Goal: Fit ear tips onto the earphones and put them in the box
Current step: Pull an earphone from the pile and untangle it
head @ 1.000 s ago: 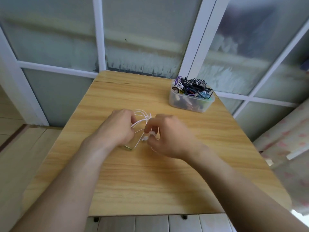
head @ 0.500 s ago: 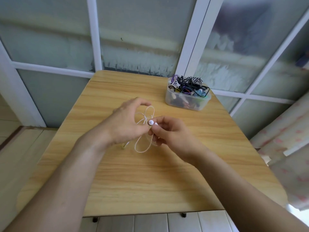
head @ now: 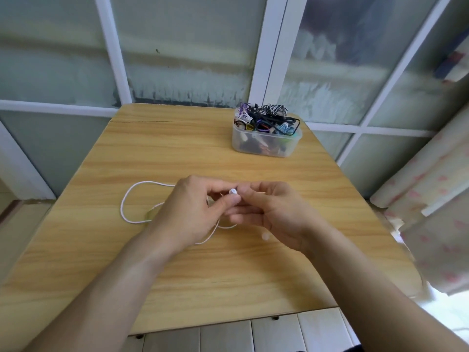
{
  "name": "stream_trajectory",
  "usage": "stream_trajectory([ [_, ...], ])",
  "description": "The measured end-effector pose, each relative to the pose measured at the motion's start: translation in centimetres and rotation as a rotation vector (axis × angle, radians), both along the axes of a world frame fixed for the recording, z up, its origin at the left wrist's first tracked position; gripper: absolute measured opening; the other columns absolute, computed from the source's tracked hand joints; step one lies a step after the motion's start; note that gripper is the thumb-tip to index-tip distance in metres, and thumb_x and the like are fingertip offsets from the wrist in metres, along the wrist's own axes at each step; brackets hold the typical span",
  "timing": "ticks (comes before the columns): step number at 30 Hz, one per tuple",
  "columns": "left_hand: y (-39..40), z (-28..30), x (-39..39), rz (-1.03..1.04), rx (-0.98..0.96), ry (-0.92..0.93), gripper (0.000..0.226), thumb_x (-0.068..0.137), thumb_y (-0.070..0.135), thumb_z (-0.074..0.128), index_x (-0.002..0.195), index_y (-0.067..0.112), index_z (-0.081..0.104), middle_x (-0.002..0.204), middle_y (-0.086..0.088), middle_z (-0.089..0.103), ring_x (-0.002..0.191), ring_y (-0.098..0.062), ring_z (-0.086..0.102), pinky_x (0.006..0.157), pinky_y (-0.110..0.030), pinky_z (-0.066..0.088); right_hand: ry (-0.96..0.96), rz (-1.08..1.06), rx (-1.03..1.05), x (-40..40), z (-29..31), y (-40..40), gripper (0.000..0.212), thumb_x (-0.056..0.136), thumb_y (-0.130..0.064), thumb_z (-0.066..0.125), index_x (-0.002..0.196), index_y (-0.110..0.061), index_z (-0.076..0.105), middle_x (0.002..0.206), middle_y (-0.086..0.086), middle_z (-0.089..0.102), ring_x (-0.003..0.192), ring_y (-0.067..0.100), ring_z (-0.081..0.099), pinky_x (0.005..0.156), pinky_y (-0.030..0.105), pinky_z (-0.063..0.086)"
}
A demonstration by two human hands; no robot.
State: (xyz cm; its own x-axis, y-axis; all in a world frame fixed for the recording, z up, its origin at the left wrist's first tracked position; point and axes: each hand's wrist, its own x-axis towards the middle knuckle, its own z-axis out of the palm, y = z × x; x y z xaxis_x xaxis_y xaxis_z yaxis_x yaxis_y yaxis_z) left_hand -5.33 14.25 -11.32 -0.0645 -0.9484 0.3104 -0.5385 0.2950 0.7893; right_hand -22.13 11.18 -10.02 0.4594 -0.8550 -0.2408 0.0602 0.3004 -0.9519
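Both hands meet mid-table: left hand [head: 193, 212] and right hand [head: 271, 212] pinch 1 white earbud [head: 232, 191], cord [head: 132, 199] looping toward 9 o'clock. Box [head: 264, 143] sits at 1 o'clock.

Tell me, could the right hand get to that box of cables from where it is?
Probably yes: bare table lies between the right hand and the box. But both it and the left hand are busy pinching the earbud.
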Motion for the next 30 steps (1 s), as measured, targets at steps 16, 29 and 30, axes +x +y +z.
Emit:
stream_trajectory([
  [16, -0.5, 0.2, -1.0, 0.041, 0.041, 0.32, 0.021, 0.073, 0.018, 0.082, 0.093, 0.021, 0.076, 0.081, 0.006, 0.076, 0.075, -0.007, 0.071, 0.072, -0.02, 0.055, 0.113, -0.205, -0.345, -1.8, 0.5, 0.4, 0.023, 0.072, -0.014, 0.079, 0.089, 0.0, 0.073, 0.076, 0.02, 0.073, 0.066, 0.02, 0.069, 0.063, 0.027, 0.057],
  [29, -1.2, -0.2, -2.0, 0.066, 0.135, 0.428, 0.021, 0.09, 0.005, 0.063, 0.11, 0.011, 0.069, 0.08, -0.009, 0.072, 0.06, -0.004, 0.065, 0.06, -0.016, 0.05, 0.611, -0.125, -0.582, -4.9, 0.0, -0.6, 0.018, 0.091, -0.017, 0.068, 0.108, -0.023, 0.069, 0.086, -0.004, 0.069, 0.071, 0.009, 0.064, 0.066, 0.029, 0.054],
  [30, -1.2, -0.3, -1.9, 0.064, 0.143, 0.388, 0.021, 0.092, 0.007, 0.062, 0.111, 0.013, 0.069, 0.08, -0.007, 0.072, 0.062, -0.002, 0.066, 0.062, -0.015, 0.05, 0.757, -0.105, -0.637, -5.3, -0.1, -0.7, 0.019, 0.089, -0.024, 0.07, 0.108, -0.026, 0.067, 0.088, -0.009, 0.068, 0.071, 0.005, 0.063, 0.069, 0.027, 0.053],
])
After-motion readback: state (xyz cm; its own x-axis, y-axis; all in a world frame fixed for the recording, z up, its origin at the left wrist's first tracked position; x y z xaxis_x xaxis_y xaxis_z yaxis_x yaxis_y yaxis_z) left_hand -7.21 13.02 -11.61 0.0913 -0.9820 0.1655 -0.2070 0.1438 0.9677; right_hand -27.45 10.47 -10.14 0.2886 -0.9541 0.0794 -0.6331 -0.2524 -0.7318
